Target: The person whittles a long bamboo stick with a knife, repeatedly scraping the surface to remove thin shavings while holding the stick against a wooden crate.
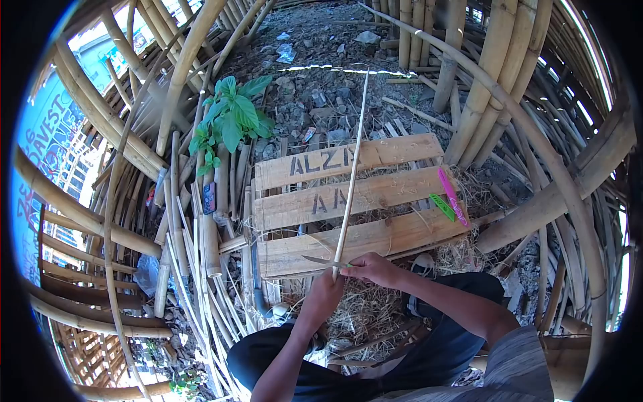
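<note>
My left hand [325, 293] is closed around the lower end of a long, thin bamboo strip [355, 167]. The strip points away from me, over a wooden slatted crate [321, 251] with stencilled letters. My right hand [372, 269] is closed on a knife; its blade [317, 260] lies across the strip just above my left hand, pointing left. Most of the knife's handle is hidden in my fingers. On the crate's right side lie a green box cutter [443, 207] and a pink one [453, 195] with writing on it.
Bamboo poles [495, 87] stand and lean on both sides. Thin split strips [201, 268] lie at the left, near a phone-like object [209, 198] on the poles. A leafy plant [234, 114] grows behind the crate's left corner. Shavings [358, 321] cover the ground between my legs.
</note>
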